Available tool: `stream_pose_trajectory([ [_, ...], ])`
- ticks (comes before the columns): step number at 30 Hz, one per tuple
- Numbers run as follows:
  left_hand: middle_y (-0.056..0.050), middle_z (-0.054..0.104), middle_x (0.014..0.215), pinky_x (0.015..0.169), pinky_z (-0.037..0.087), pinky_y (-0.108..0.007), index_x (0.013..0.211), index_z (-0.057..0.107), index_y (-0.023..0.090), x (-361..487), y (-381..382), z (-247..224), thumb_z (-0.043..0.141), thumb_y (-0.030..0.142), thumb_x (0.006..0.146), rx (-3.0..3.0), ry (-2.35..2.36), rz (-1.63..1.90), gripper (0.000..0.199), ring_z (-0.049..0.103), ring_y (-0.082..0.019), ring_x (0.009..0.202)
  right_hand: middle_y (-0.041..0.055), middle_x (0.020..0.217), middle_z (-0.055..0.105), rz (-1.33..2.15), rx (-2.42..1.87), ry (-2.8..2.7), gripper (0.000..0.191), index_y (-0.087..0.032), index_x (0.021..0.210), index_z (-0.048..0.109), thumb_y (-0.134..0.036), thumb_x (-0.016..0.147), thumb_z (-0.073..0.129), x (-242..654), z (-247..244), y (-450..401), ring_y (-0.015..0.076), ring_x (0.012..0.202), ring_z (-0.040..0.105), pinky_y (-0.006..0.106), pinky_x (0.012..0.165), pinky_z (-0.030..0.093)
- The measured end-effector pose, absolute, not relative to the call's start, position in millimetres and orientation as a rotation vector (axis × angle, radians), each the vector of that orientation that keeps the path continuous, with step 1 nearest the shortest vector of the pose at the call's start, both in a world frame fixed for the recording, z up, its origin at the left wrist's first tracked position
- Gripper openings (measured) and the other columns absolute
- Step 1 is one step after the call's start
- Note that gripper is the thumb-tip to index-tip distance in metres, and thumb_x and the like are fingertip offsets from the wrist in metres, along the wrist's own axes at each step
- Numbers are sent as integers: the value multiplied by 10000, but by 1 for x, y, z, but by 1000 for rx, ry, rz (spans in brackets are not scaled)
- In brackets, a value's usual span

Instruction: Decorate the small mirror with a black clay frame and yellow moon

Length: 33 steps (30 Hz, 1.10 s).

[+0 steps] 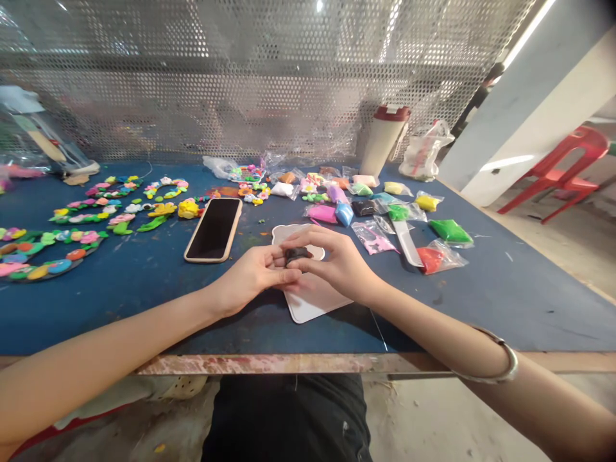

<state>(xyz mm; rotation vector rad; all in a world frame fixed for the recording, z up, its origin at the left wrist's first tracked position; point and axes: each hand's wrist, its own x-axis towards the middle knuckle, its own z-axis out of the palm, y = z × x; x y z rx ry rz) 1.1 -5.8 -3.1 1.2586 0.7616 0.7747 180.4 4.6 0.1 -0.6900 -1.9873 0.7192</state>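
Observation:
A small black lump [297, 255] is held between the fingers of both hands, above a white board [315, 300] with a wavy top edge. My left hand [260, 276] grips the lump's left side, thumb in front. From the right, my right hand [337, 256] curls its fingers over the lump, with its thumb against the front. Both hands cover part of the board. A phone [214, 230] with a dark screen lies to the left of my left hand.
Bags of coloured clay, such as green [451, 231] and red [433, 258], lie at the right beside a white plastic tool [407, 244]. Decorated curved pieces [52, 260] lie at the left. A tumbler [385, 141] stands at the back, before a perforated metal screen [216, 96].

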Motion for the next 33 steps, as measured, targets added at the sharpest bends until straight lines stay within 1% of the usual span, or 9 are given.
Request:
stream_pose_trajectory([
  [7,-63,720,726,440,461,-177,870,640,99,3,-6,-4,680,390,809,1362,792,663,299,657,-125,482,11,778,673,731,-850,-1853,58,-193,742,707,-203,794,681,181,1,5,148,751,612,278,713,461],
  [13,-56,702,682,431,437,-180,812,624,96,6,-4,-7,668,371,822,1355,808,641,279,621,-105,460,-30,596,502,788,-1069,-1537,295,-172,572,547,-331,800,646,191,-6,26,114,602,474,267,593,377],
  [15,-62,702,700,458,452,-187,831,618,97,6,-4,-7,665,360,827,1351,828,653,267,624,-108,492,-18,637,536,807,-1091,-1491,261,-165,675,575,-369,837,591,195,-7,31,115,608,492,265,595,393],
  [17,-99,723,885,531,493,-201,950,620,110,6,-4,-8,691,336,808,1337,833,680,276,660,-124,612,24,793,614,826,-1092,-1477,244,-160,855,603,-400,855,559,197,-6,33,133,706,554,275,656,438],
  [21,-155,623,1229,765,538,-276,1185,565,155,4,-3,-9,741,397,749,1307,688,741,530,658,-216,978,90,1132,606,827,-998,-1675,431,-178,1122,556,-332,748,705,191,-6,26,182,964,580,309,793,473],
  [23,-149,668,1139,792,538,-300,1174,570,144,4,-3,-9,717,433,763,1345,697,749,523,664,-229,978,96,1155,600,745,-909,-1938,495,-186,1160,552,-266,712,746,188,-6,22,198,982,579,329,807,478],
  [25,-109,732,865,688,547,-277,1082,600,121,4,-3,-9,686,424,795,1395,786,723,427,704,-201,779,92,1090,630,615,-811,-2166,411,-186,1133,582,-248,753,724,185,-5,19,196,925,594,340,801,481],
  [28,-32,662,531,483,480,-211,894,614,108,4,-2,-8,659,429,813,1431,875,690,334,641,-148,472,78,981,675,474,-707,-2277,279,-183,1092,615,-238,823,663,186,-5,16,182,828,612,319,755,485],
  [33,-20,670,579,402,408,-175,866,605,119,0,2,-6,607,456,835,1499,953,737,339,589,-106,403,71,846,693,390,-787,-2277,137,-200,958,680,-201,834,621,189,-4,13,198,774,623,300,687,451],
])
